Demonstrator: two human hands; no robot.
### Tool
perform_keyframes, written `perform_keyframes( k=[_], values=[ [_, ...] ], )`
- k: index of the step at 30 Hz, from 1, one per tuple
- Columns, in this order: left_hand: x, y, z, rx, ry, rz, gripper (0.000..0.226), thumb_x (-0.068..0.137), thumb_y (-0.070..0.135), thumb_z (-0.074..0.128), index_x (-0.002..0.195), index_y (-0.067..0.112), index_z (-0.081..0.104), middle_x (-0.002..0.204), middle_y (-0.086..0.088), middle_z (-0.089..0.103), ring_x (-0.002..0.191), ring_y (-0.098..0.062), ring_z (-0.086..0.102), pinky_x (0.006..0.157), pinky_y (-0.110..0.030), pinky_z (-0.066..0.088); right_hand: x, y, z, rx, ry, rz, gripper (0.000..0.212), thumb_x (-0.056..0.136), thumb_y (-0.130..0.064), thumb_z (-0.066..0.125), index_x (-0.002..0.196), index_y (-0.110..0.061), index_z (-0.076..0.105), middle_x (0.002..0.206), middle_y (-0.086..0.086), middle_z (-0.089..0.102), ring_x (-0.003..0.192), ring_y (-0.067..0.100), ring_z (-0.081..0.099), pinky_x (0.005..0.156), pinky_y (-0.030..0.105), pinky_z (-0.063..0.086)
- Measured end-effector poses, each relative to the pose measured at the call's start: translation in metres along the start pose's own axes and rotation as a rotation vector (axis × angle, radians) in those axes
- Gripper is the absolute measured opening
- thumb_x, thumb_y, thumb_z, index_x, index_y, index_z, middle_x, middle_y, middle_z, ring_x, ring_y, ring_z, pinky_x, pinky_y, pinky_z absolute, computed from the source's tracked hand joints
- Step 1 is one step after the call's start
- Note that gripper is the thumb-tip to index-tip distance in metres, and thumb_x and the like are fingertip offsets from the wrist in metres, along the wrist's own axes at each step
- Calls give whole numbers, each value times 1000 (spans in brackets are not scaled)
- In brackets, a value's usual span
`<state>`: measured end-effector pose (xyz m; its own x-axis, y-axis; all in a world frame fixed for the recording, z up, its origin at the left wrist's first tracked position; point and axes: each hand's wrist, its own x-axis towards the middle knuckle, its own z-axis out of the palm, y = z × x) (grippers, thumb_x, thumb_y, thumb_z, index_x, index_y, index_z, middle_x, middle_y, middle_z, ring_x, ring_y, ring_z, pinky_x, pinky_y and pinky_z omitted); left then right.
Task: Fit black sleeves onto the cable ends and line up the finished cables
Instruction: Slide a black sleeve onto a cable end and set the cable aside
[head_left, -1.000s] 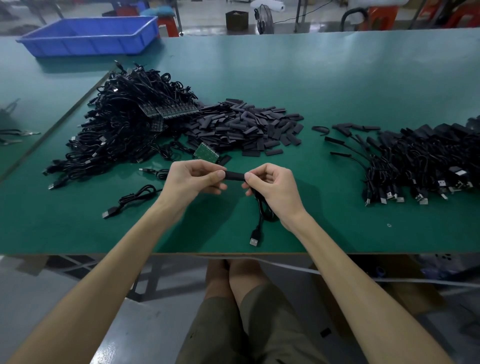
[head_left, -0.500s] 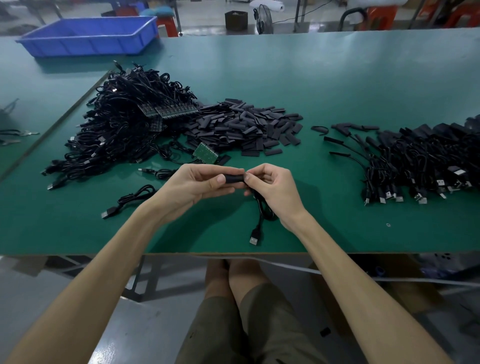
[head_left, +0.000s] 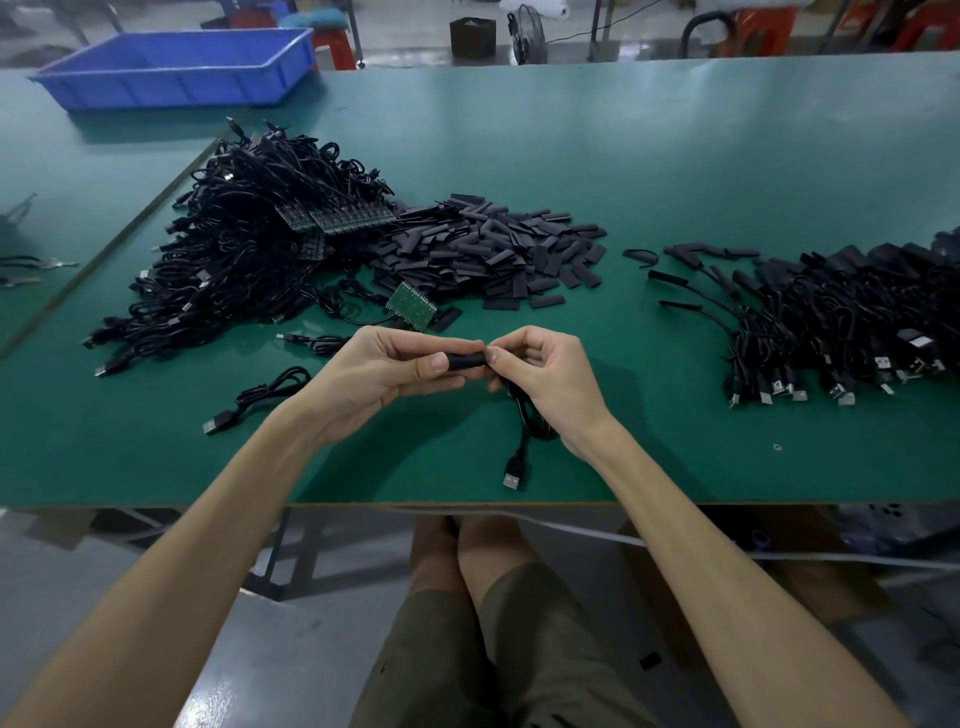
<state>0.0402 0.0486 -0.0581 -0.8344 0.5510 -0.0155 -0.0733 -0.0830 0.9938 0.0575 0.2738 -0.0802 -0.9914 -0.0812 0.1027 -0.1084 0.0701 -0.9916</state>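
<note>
A blue bin (head_left: 176, 67) stands far behind and left of the heap of black sleeves (head_left: 493, 249). A tangle of bare cables (head_left: 249, 249) lies against the heap's left side. In front of the heap, the left hand (head_left: 384, 379) pinches one black sleeve (head_left: 465, 361) between thumb and curled fingers. The right hand (head_left: 550, 379) pinches the cable (head_left: 522, 415) at the sleeve's right end, and its USB plug (head_left: 514, 480) hangs nearer still. Right of the heap, apart from it, lie the sleeved cables (head_left: 841, 322), plugs in a row.

left fingers (head_left: 441, 345) slid along sleeve (head_left: 466, 361)
</note>
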Motion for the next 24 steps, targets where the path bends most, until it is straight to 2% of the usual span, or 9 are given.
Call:
perform_keyframes(
  k=[10, 15, 19, 21, 24],
  values=[
    [-1, 5, 2, -11, 28, -26, 31, 97, 2, 61, 128, -4, 65, 130, -22, 66, 122, -35, 64, 96, -32, 56, 2, 1, 3, -17, 14, 4, 7, 94, -11, 73, 95, -5, 73, 80, 5, 78, 69, 20, 74, 71, 25, 58],
    [6, 5, 12, 139, 311, 43, 21, 97, 6, 64, 115, -4, 70, 106, -21, 75, 96, -31, 75, 84, -29, 60, 3, 1, 5, 16, 65, 6, 6, 94, -14, 73, 93, -8, 72, 80, 5, 78, 70, 20, 75, 73, 25, 59],
    [17, 1, 25, 184, 501, 101, 15, 97, 9, 66, 107, 0, 74, 93, -17, 76, 77, -19, 73, 71, -25, 59, 3, 1, 5, 39, 48, 5, 11, 93, -19, 75, 96, -9, 72, 84, 6, 78, 75, 21, 76, 80, 30, 61],
    [23, 0, 29, 172, 554, 104, 14, 97, 10, 66, 106, 1, 74, 91, -15, 76, 72, -15, 70, 68, -22, 57, 3, 1, 6, 11, 33, 3, 15, 95, -25, 74, 99, -11, 72, 86, 5, 79, 79, 20, 76, 84, 33, 61],
    [30, 1, 32, 147, 605, 112, 18, 95, 15, 70, 107, 1, 72, 89, -12, 75, 69, -14, 68, 66, -23, 56, 4, 2, 8, -26, 37, -1, 16, 97, -27, 71, 98, -11, 73, 85, 3, 78, 78, 18, 76, 81, 32, 60]
  ],
)
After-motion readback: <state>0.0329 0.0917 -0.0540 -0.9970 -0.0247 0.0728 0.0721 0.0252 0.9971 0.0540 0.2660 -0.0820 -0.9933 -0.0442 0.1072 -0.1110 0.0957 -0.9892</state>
